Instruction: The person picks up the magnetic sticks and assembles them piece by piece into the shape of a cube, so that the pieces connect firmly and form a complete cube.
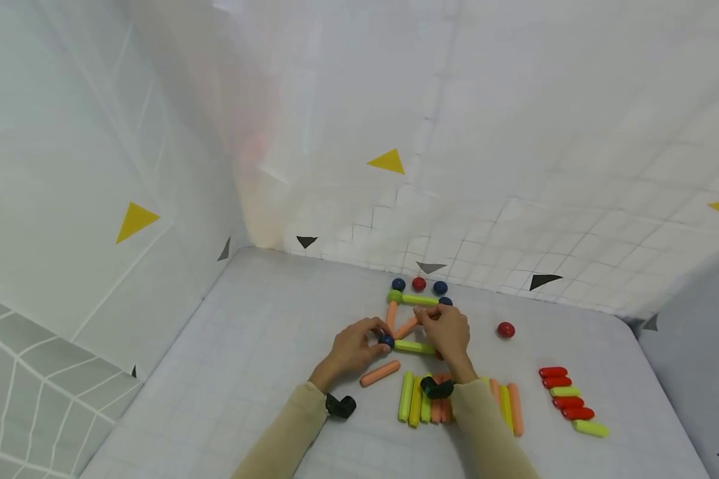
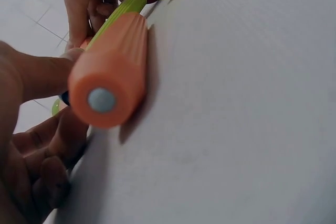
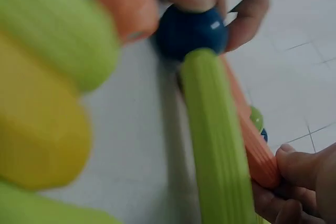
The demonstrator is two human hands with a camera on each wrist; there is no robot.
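My left hand (image 1: 355, 344) grips a dark blue ball (image 1: 386, 341) between thumb and fingers. My right hand (image 1: 449, 332) pinches the far end of an orange ribbed stick (image 1: 405, 327), whose near end meets that ball. From the same ball a yellow-green stick (image 1: 415, 347) runs right to a red ball, partly behind the right hand. Another orange stick (image 1: 391, 316) leads back to a green ball (image 1: 395, 297), joined by a further yellow-green stick (image 1: 420, 300) to a blue ball (image 1: 446, 302). Nearest the left wrist lies a loose orange stick (image 2: 110, 72) with a grey disc in its end.
Behind the frame sit two blue balls and a red ball (image 1: 419, 284). Another red ball (image 1: 506, 330) lies to the right. Green, yellow and orange sticks (image 1: 415, 402) form a row in front, partly under the right forearm. Short red and yellow-green sticks (image 1: 568, 403) lie farther right.
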